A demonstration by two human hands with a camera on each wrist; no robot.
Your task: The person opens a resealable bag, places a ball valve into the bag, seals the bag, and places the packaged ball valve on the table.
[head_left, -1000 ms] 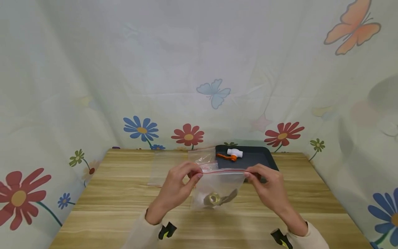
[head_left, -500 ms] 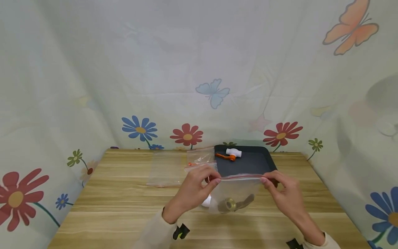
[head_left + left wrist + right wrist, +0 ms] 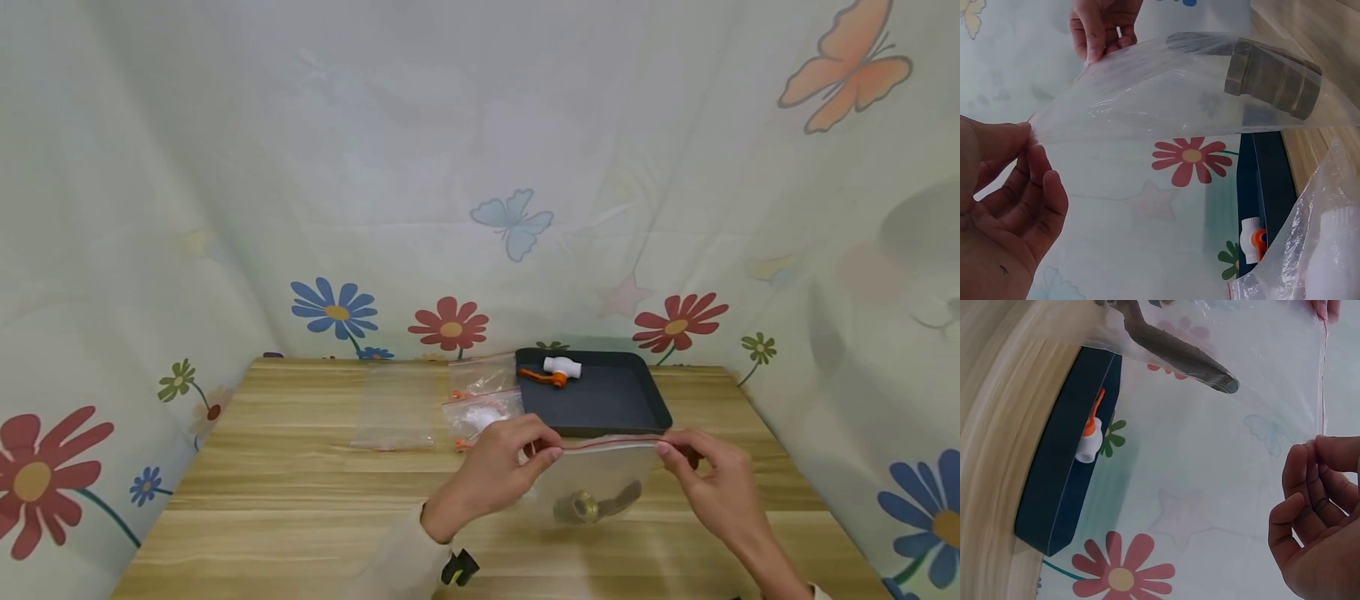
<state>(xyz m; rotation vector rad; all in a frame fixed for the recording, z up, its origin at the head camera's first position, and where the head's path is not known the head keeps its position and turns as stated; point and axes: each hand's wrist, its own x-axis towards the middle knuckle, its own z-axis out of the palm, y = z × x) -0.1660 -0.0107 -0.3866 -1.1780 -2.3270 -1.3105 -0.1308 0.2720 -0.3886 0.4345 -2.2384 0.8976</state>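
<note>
A clear zip bag with a red seal line hangs between both hands, its top edge stretched sideways. My left hand pinches the bag's left top corner between thumb and forefinger. At the opposite corner, my right hand pinches the seal the same way. Inside, low in the bag, lies a brass ball valve. Its ribbed metal body shows through the plastic in the left wrist view, and its long lever handle in the right wrist view.
Behind the hands stands a dark tray holding a white valve with an orange handle. Left of it lie a zip bag with white and orange contents and another bag behind. A flat clear bag lies further left.
Both hands have carried the bag with the brass valve to the right and lower in the head view. The bag with white contents has come into fuller sight behind the left hand.
</note>
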